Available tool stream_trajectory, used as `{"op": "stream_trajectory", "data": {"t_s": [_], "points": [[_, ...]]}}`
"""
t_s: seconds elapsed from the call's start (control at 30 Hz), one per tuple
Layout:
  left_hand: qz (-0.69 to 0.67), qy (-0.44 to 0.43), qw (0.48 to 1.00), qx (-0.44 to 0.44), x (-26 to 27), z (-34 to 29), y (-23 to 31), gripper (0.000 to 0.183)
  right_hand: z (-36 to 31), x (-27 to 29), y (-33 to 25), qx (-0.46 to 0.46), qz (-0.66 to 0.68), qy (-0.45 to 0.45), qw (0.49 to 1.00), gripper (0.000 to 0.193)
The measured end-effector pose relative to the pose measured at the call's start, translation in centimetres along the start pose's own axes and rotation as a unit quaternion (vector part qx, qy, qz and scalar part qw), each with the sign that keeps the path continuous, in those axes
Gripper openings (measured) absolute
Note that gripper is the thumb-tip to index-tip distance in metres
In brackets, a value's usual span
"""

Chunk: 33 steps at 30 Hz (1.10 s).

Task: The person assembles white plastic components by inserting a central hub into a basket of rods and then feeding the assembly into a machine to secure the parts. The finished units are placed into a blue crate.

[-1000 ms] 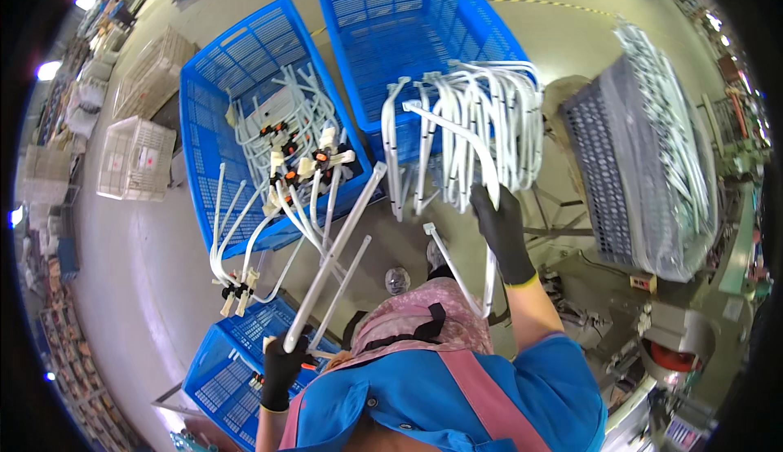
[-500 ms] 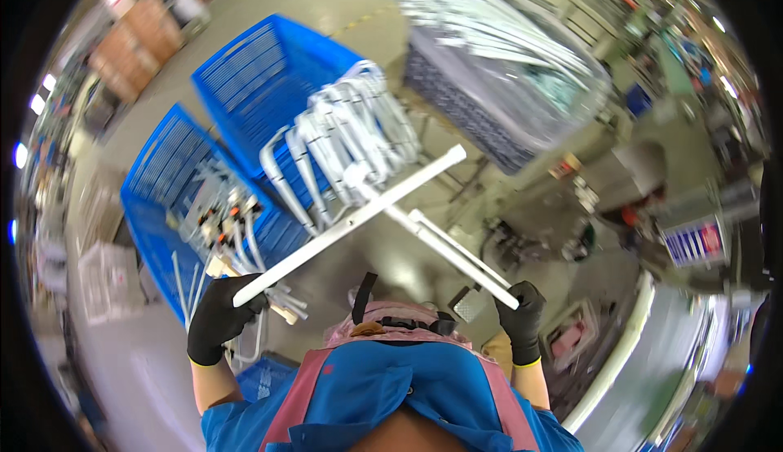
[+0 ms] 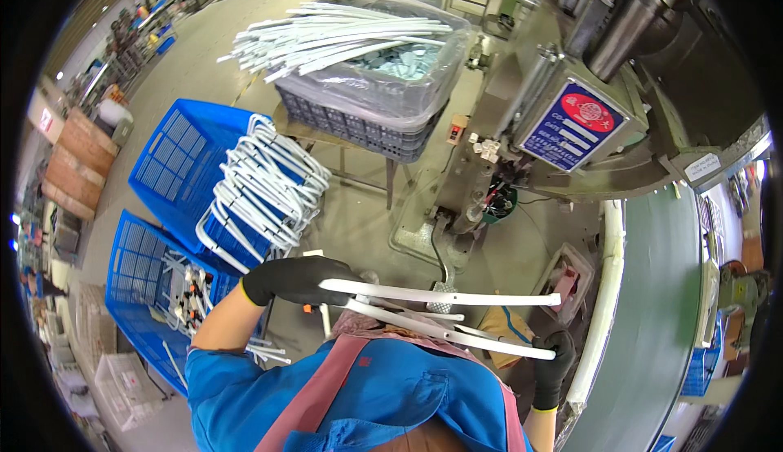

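Our left hand (image 3: 306,281) is closed on the upper white tube (image 3: 457,298); our right hand (image 3: 558,356), apart at four o'clock, grips the lower white tube (image 3: 440,332). Both tubes stretch between the hands — we should keep them level, sparing the bent tubes (image 3: 261,187) at ten o'clock and the machine (image 3: 640,117) at one.

Printed plate and smaller markings around the press-like machine (image 3: 640,97)
A tilted blue plate (image 3: 542,144) on the machine's front carries a red oval (image 3: 586,109) with a pale emblem, lines of white lettering in two scripts, and plain white bars beside some of them; its lowest line is small. Farther right, a white label (image 3: 705,167) on the housing bears dark print too small to read. A small red mark (image 3: 364,362) on the pink apron strap (image 3: 326,383) is likewise illegible.
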<state>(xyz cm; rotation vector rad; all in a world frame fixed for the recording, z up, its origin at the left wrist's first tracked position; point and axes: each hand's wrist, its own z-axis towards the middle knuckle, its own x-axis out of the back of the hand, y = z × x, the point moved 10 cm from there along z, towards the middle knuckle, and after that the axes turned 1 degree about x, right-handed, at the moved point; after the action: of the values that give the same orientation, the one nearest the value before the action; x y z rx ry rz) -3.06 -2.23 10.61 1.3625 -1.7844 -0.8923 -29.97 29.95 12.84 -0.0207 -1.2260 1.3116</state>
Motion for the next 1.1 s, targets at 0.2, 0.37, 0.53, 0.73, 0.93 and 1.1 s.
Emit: {"op": "stream_trajectory", "data": {"t_s": [0.2, 0.37, 0.53, 0.73, 0.93, 1.1], "points": [[0.181, -0.161, 0.954, -0.179, 0.2, 9.0, 4.8, 0.038, -0.6, -6.5, -6.3, 0.148, -0.231, -0.104, 0.956, 0.021], [0.3, -0.191, 0.916, -0.187, 7.5, 12.3, 6.2, 0.043, 2.6, -13.3, -5.0, 0.018, -0.109, -0.196, 0.974, 0.026], [0.132, 0.365, 0.862, -0.327, 39.3, 16.2, 8.2, 0.012, 4.5, -15.4, -8.4, 0.082, -0.125, -0.158, 0.976, 0.024], [0.54, 0.13, 0.832, -0.015, 51.9, 33.6, -2.3, 0.047, 5.8, -17.1, -9.2, 0.043, -0.199, -0.185, 0.961, 0.018], [0.663, 0.035, 0.747, 0.012, 48.9, 35.8, -2.3, 0.037, 6.5, -17.3, -9.4, 0.01, -0.193, -0.152, 0.969, 0.028], [0.554, 0.022, 0.818, -0.151, 46.0, 32.1, 0.7, 0.041, 6.7, -17.8, -9.5, -0.042, -0.198, -0.17, 0.964, 0.027]]}}
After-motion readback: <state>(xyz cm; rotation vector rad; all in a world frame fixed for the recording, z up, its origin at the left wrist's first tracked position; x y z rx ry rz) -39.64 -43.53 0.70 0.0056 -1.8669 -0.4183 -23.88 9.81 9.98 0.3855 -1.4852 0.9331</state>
